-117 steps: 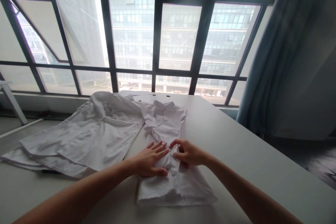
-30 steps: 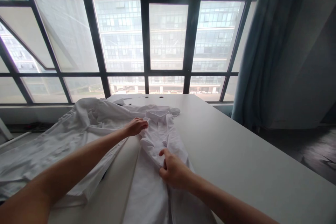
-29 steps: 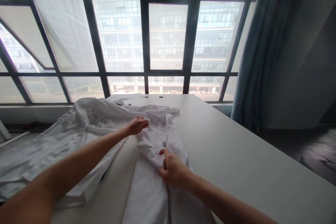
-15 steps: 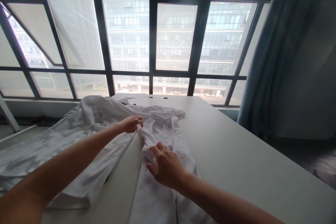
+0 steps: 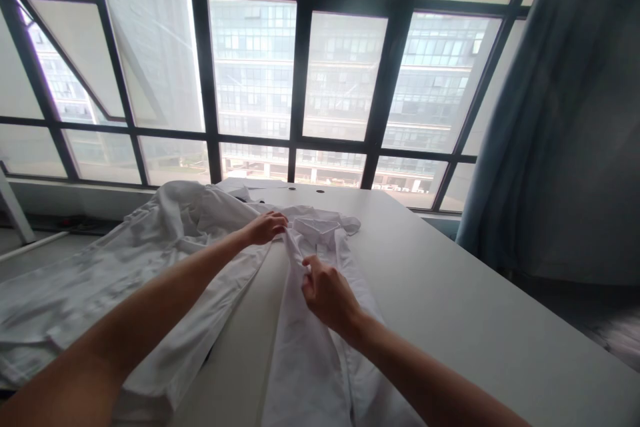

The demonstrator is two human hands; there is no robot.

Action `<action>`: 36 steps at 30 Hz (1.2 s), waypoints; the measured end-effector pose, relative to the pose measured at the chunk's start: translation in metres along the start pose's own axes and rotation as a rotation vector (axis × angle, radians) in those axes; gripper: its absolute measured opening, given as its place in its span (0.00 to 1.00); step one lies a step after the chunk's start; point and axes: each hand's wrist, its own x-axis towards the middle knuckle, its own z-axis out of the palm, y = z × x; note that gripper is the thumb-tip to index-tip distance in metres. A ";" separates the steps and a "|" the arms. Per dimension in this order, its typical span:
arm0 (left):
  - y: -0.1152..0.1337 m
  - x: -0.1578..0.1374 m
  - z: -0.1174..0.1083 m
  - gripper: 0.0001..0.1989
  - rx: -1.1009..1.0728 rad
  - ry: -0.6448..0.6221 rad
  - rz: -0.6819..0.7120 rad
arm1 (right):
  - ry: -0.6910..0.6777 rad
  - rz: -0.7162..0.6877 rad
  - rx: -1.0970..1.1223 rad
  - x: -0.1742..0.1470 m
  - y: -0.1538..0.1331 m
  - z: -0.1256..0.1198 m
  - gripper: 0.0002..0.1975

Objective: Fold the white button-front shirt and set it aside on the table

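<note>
A white collared shirt (image 5: 313, 347) lies lengthwise on the table, its collar (image 5: 316, 225) toward the window and its sides folded in. My left hand (image 5: 270, 227) is closed on the shirt's left edge beside the collar, with the fingertips pinching the cloth. Lower down, my right hand (image 5: 330, 290) has its fingers curled in and the index finger and thumb at a fold of the same shirt's front. The cloth between the two hands forms a raised crease. Part of the shirt's front is hidden beneath my right hand and forearm.
A rumpled pile of white garments (image 5: 195, 213) spreads over the left side, under my left forearm. The white table (image 5: 450, 307) narrows toward a large black-framed window (image 5: 300, 80). A blue-grey curtain (image 5: 540, 120) hangs at the right.
My left hand has shifted slightly right with the shirt's edge. My right hand has moved a little up and right, its fingers closing from spread to curled. The shirt's left side looks straighter.
</note>
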 end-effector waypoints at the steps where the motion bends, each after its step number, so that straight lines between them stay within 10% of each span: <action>1: -0.002 0.009 -0.001 0.10 -0.100 0.031 -0.018 | 0.045 0.051 0.118 0.002 0.005 -0.001 0.14; 8: -0.005 0.063 0.010 0.16 -0.478 0.023 -0.208 | 0.088 0.454 0.815 -0.002 0.028 0.010 0.11; 12: 0.004 0.076 0.019 0.15 -0.260 0.005 -0.242 | 0.037 0.501 0.929 -0.012 0.038 0.018 0.11; 23: 0.032 0.050 0.043 0.11 0.165 0.107 -0.218 | -0.075 0.441 0.460 -0.012 0.048 0.011 0.12; 30: 0.001 0.024 0.063 0.21 -0.168 0.072 -0.522 | -0.041 0.395 0.348 -0.013 0.053 0.014 0.28; 36: 0.003 0.027 0.081 0.15 -0.290 0.058 -0.684 | -0.065 0.307 0.406 -0.011 0.063 0.019 0.15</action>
